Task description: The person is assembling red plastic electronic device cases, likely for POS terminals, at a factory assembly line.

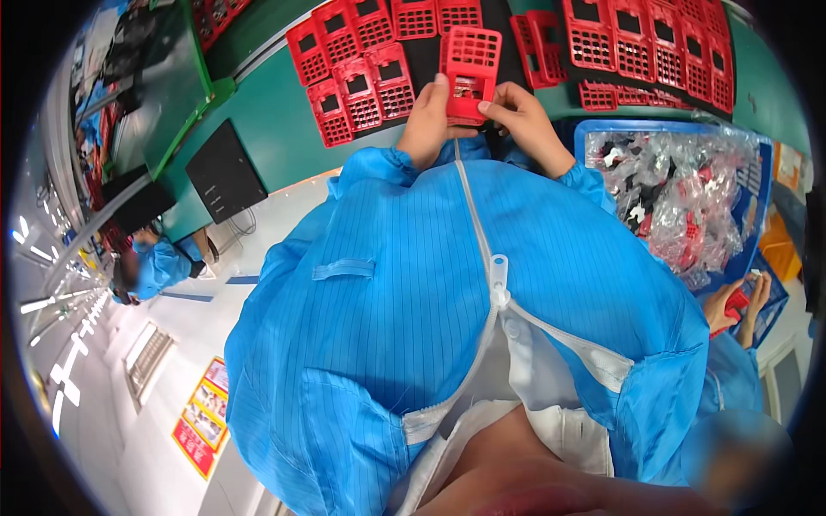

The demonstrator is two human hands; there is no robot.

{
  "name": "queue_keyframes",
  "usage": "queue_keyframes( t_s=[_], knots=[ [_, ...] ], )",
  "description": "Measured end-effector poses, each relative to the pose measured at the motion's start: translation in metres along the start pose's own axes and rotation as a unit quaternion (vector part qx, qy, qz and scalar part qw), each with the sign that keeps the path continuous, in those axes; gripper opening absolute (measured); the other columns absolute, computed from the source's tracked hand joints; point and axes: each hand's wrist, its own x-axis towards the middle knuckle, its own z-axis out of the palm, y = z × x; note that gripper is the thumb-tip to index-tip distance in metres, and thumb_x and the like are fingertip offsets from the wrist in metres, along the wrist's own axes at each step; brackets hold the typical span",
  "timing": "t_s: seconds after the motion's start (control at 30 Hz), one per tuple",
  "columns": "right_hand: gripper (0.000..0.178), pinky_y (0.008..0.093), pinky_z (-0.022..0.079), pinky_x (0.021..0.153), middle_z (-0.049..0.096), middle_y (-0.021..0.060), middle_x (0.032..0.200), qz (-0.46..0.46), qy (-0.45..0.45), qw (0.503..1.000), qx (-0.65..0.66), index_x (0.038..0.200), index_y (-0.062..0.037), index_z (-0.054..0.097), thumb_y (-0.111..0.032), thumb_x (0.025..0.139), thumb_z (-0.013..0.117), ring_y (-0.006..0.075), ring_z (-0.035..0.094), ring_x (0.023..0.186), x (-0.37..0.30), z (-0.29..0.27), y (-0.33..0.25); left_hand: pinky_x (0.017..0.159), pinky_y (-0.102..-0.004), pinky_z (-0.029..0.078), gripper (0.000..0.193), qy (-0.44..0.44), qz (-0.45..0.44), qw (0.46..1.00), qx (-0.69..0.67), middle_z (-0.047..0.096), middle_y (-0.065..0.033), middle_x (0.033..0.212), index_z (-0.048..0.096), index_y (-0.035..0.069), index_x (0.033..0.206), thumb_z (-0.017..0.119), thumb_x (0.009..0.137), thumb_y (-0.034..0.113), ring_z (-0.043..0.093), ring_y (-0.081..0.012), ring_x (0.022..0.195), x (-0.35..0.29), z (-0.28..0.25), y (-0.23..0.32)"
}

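The held frame is red, the desk green, the bin blue, the jacket blue with dark pinstripes.

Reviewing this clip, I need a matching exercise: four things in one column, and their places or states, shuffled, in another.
Things:
1. Left hand
2. Clear plastic bags
3. Flat black panel
4. Blue jacket

Places or states:
A. Inside the blue bin
B. Partly unzipped
C. At the picture's left, by the edge of the green table
D. Holding a red frame

Pairs: 1-D, 2-A, 3-C, 4-B
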Motion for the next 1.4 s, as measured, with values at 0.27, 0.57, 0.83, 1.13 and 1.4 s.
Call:
queue_keyframes(
  t_s=[0.27, 0.57, 0.83, 1.13, 1.4],
  knots=[
    [0.017, 0.027, 0.052, 0.075, 0.063, 0.0069, 0.1, -0.233, 0.011, 0.971, -0.061, 0.098, -0.0024, 0.061, 0.0, 0.081, 0.066, 0.0172, 0.065, 0.086, -0.001, 0.012, -0.037, 0.054, -0.034, 0.055, 0.03, 0.021, 0.03, 0.999, -0.014, 0.064, -0.013, 0.107, 0.042, 0.008, 0.125, 0.037, 0.101, 0.026, 0.069, -0.028, 0.085, -0.025, -0.062, 0.018],
    [0.019, 0.0397, 0.048, 0.092, 0.062, 0.0071, 0.113, -0.395, 0.02, 0.731, -0.556, 0.09, -0.0066, 0.062, 0.005, 0.076, 0.057, 0.0286, 0.055, 0.116, 0.045, -0.018, -0.033, 0.066, -0.0364, 0.058, 0.05, -0.035, 0.041, 0.998, -0.044, 0.055, -0.0137, 0.125, 0.026, 0.008, 0.143, 0.045, 0.097, 0.015, 0.062, -0.0267, 0.103, -0.027, -0.09, 0.011],
    [0.051, 0.0437, 0.04, 0.101, 0.054, 0.0117, 0.125, -0.312, -0.005, 0.781, -0.541, 0.12, -0.0103, 0.057, -0.013, 0.07, 0.07, 0.0319, 0.048, 0.121, 0.0, 0.01, -0.01, 0.069, -0.0348, 0.056, 0.086, -0.11, 0.134, 0.946, 0.275, 0.05, -0.0212, 0.129, 0.011, 0.009, 0.149, 0.067, 0.084, 0.01, 0.062, -0.0255, 0.105, -0.022, -0.059, 0.014],
    [0.048, 0.0456, 0.037, 0.103, 0.052, 0.0145, 0.127, -0.296, 0.024, 0.856, -0.423, 0.12, -0.0071, 0.055, -0.008, 0.074, 0.065, 0.0352, 0.047, 0.119, 0.002, 0.009, -0.014, 0.07, -0.0485, 0.053, 0.065, -0.015, 0.197, 0.656, 0.729, 0.054, -0.0266, 0.114, 0.039, 0.008, 0.138, 0.065, 0.08, 0.023, 0.064, -0.0387, 0.086, -0.004, -0.062, 0.025],
    [0.053, 0.0455, 0.038, 0.1, 0.049, 0.022, 0.126, -0.239, 0.227, 0.799, -0.502, 0.125, -0.0022, 0.05, -0.015, 0.077, 0.067, 0.0401, 0.045, 0.116, -0.008, -0.013, 0.007, 0.086, -0.0446, 0.047, 0.037, 0.119, 0.499, 0.671, 0.535, 0.063, -0.0177, 0.104, 0.063, 0.002, 0.105, 0.071, 0.074, 0.021, 0.059, -0.0362, 0.098, -0.005, -0.109, 0.047]
  ],
)
